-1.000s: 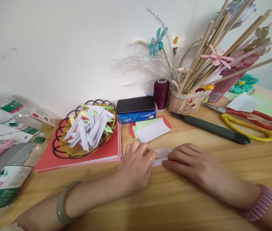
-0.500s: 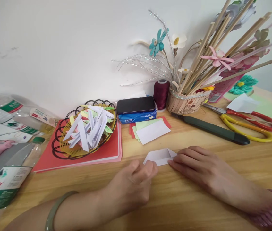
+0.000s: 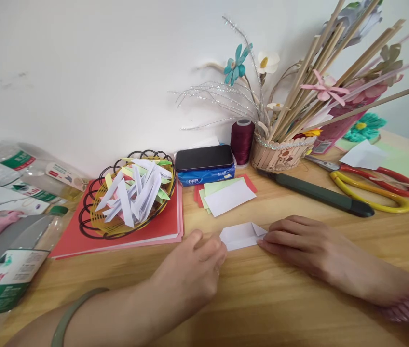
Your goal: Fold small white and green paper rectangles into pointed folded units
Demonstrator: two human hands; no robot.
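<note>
A small folded white paper [image 3: 241,235] lies on the wooden table [image 3: 262,308] between my hands. Fingertips of my right hand [image 3: 300,243] press its right corner flat against the table. My left hand [image 3: 194,270] hovers at the paper's left edge with its fingers curled loosely, and I cannot tell whether they touch the paper. Just beyond lies a small stack of paper slips [image 3: 228,195], white on top of green and red.
A wire basket [image 3: 127,195] of folded paper pieces sits on red card at the left. Behind are a phone on a tissue pack [image 3: 204,164], a thread spool [image 3: 242,135], a stick vase [image 3: 280,149], a utility knife [image 3: 320,193], scissors [image 3: 374,185] and plastic bottles [image 3: 5,270].
My left hand has come off the paper and drawn back toward me, uncovering the folded piece. My right hand has stayed at the paper's right end.
</note>
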